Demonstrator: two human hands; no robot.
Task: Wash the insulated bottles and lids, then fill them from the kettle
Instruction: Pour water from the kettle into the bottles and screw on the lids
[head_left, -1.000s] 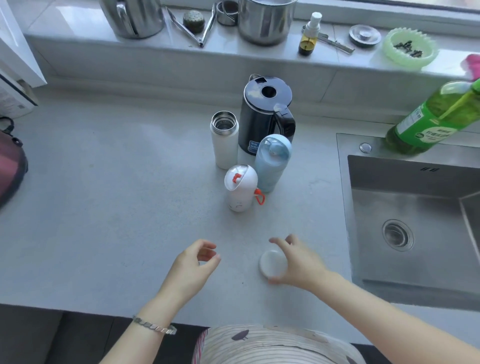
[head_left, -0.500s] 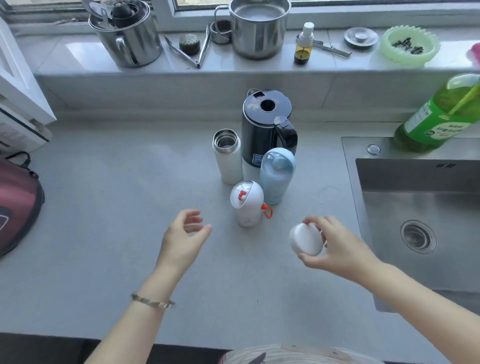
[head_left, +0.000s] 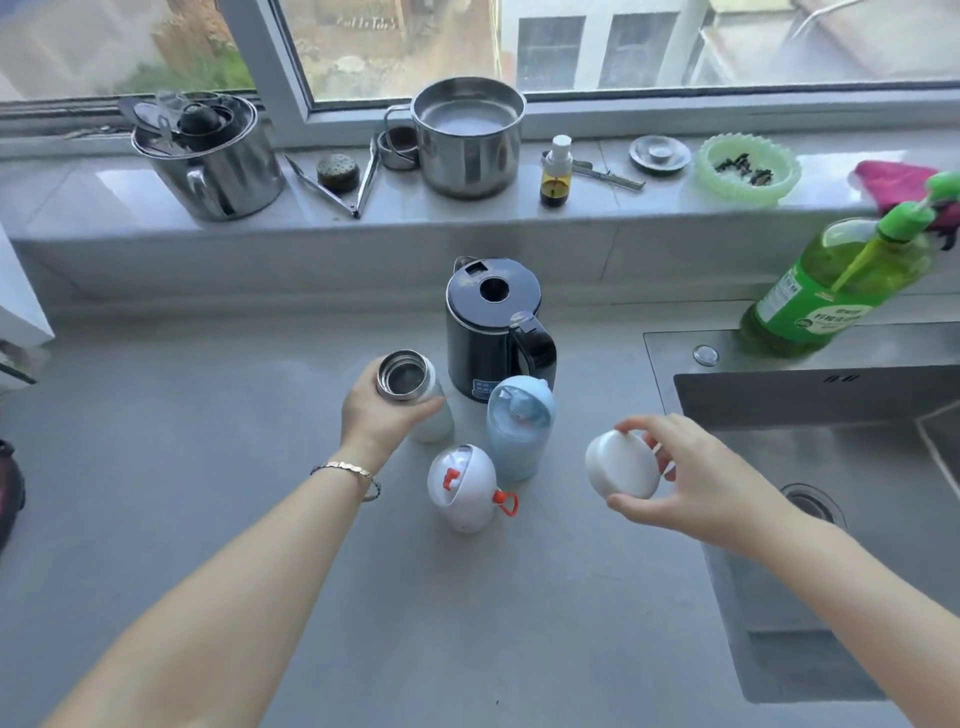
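My left hand (head_left: 382, 413) grips the open white insulated bottle (head_left: 434, 421) near its steel mouth, upright on the counter. My right hand (head_left: 685, 480) holds that bottle's round white lid (head_left: 621, 464) in the air, left of the sink. A light blue bottle (head_left: 519, 426) with its lid on stands in front of the black kettle (head_left: 491, 325). A small white bottle (head_left: 462, 488) with orange clips and an orange loop stands nearest to me.
A steel sink (head_left: 841, 467) with a drain fills the right side. A green soap bottle (head_left: 831, 291) stands at its back edge. On the window sill sit steel pots (head_left: 467, 137), tongs, a small dropper bottle (head_left: 556, 174) and a green bowl (head_left: 748, 166).
My left hand has reached forward and taken hold of the open white bottle. My right hand lifted the white lid off the counter and carried it right. The camera tilted up.
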